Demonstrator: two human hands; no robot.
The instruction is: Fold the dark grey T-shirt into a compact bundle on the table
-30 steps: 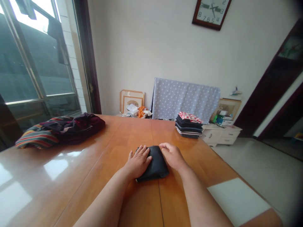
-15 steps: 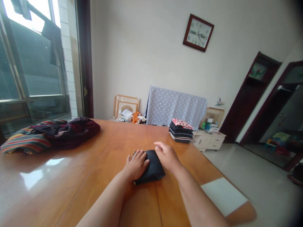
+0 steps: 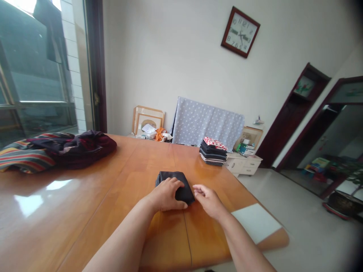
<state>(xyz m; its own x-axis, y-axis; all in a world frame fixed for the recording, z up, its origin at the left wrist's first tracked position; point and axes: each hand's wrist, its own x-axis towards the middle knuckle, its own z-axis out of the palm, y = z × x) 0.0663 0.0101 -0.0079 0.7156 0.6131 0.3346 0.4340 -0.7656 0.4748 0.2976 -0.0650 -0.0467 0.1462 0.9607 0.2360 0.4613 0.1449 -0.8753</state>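
A folded black garment (image 3: 183, 192) lies as a compact bundle on the glossy wooden table (image 3: 133, 181), in front of me. My left hand (image 3: 169, 194) rests across its left and near part, fingers lying over the top and the thumb stretched out along the near edge. Part of the bundle is hidden beneath that hand. Beside its right edge is my right hand (image 3: 208, 200), with the fingers curled together and their tips close to the cloth. I cannot tell whether those tips touch it, and nothing shows between them.
A stack of folded clothes (image 3: 213, 152), red-and-white on top, stands near the table's far right edge. Crumpled dark and striped clothing (image 3: 70, 149) lies at the far left. A pale sheet (image 3: 259, 223) covers part of the right edge. Behind stands a white cabinet (image 3: 244, 165).
My right hand has come down toward the garment's right edge. My left hand has shifted nearer, its thumb now spread along the near edge. The whole view has tilted slightly.
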